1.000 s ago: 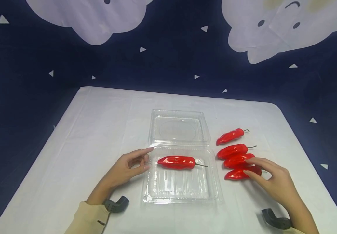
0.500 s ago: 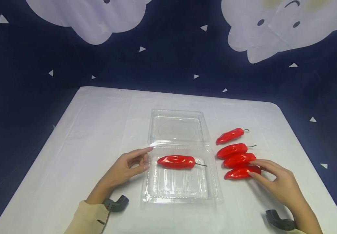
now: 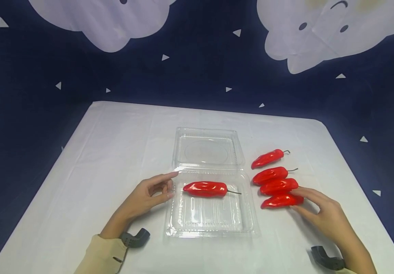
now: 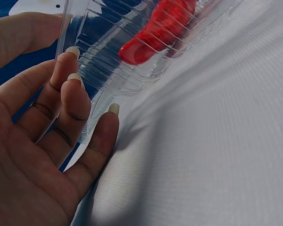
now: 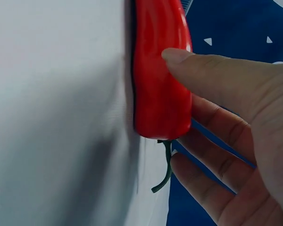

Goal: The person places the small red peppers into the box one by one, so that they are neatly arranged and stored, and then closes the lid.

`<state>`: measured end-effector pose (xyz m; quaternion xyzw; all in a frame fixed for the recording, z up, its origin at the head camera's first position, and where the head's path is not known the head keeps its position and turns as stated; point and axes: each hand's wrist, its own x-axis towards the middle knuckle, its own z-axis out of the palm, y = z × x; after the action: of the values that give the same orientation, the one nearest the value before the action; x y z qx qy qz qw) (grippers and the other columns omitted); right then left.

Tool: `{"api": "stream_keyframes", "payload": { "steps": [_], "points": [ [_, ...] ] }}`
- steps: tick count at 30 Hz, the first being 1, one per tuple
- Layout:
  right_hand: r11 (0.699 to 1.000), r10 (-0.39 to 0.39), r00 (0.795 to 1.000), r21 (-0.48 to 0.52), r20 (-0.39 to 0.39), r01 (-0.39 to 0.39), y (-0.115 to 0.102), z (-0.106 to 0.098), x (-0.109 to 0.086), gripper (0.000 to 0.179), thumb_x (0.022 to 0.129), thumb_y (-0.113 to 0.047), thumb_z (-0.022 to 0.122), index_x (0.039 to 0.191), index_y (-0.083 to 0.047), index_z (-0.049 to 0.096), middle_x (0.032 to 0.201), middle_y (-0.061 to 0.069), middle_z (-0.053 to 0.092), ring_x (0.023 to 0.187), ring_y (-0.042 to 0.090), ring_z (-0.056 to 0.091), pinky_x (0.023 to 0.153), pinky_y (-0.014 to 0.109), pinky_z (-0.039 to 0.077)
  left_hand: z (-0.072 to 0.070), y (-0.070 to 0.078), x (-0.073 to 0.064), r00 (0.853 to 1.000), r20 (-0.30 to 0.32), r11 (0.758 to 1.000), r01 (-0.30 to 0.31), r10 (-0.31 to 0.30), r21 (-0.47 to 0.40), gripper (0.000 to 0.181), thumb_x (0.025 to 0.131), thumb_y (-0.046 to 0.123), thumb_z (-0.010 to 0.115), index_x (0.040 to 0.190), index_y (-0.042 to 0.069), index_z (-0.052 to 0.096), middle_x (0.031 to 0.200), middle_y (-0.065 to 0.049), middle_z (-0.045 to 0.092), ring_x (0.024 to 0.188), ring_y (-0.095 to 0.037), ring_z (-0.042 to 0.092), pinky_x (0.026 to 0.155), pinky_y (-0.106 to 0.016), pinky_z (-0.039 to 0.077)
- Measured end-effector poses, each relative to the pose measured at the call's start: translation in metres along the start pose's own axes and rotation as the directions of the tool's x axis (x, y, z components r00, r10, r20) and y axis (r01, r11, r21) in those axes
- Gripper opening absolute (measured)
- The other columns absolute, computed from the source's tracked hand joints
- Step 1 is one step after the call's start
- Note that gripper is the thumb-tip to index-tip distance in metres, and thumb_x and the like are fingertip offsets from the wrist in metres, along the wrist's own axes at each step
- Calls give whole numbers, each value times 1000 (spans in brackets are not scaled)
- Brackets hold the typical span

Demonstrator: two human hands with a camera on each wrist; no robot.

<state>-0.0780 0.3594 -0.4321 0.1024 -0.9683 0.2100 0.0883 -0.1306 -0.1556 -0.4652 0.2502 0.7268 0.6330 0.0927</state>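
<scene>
Pepper (image 3: 205, 189) lies in the clear box (image 3: 214, 219): seemingly one placed, four peppers (image 3: 270, 175) remaining on the worktop (image 3: 121, 144) at right; right grip (image 3: 323, 211) pinches the nearest pepper (image 3: 278, 201), left grip (image 3: 145, 196), relaxed, touches the box

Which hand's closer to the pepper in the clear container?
Left. The left hand is at the container's left edge, beside the tip of the pepper inside; the right hand is off the container's right side, gripping the front loose pepper.
</scene>
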Motion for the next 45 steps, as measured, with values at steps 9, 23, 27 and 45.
{"api": "stream_keyframes", "payload": {
  "steps": [9,23,27,45],
  "points": [
    [997,26,999,-69,24,-25,1,4,0,61,69,-5,93,124,-17,72,126,10,68,117,35,62,102,19,45,0,-1,0,1000,-6,1000,7,-7,-4,55,92,3,73,144,0,55,100,-9,59,92,-14,56,98,-27,51],
    [996,67,995,-69,74,-62,2,6,0,64,69,-5,92,128,-14,70,127,15,67,118,40,61,90,60,50,0,0,0,1000,-6,1000,7,-8,-10,55,93,4,73,144,1,55,100,-9,59,92,-14,56,97,-27,52],
    [994,100,991,-55,88,-95,0,8,-4,64,71,-8,92,130,-16,69,128,12,67,119,38,61,91,59,50,-1,0,0,1000,-8,1000,14,-14,-13,55,93,4,73,144,0,55,100,-9,59,92,-15,56,97,-27,52],
    [983,182,983,21,-14,-181,3,20,-23,60,69,-12,94,125,-19,73,120,4,71,111,22,63,83,-5,29,0,0,-1,999,-7,999,42,-42,-15,54,94,7,74,144,2,56,101,-9,58,94,-16,55,99,-28,51]
  ]
}}
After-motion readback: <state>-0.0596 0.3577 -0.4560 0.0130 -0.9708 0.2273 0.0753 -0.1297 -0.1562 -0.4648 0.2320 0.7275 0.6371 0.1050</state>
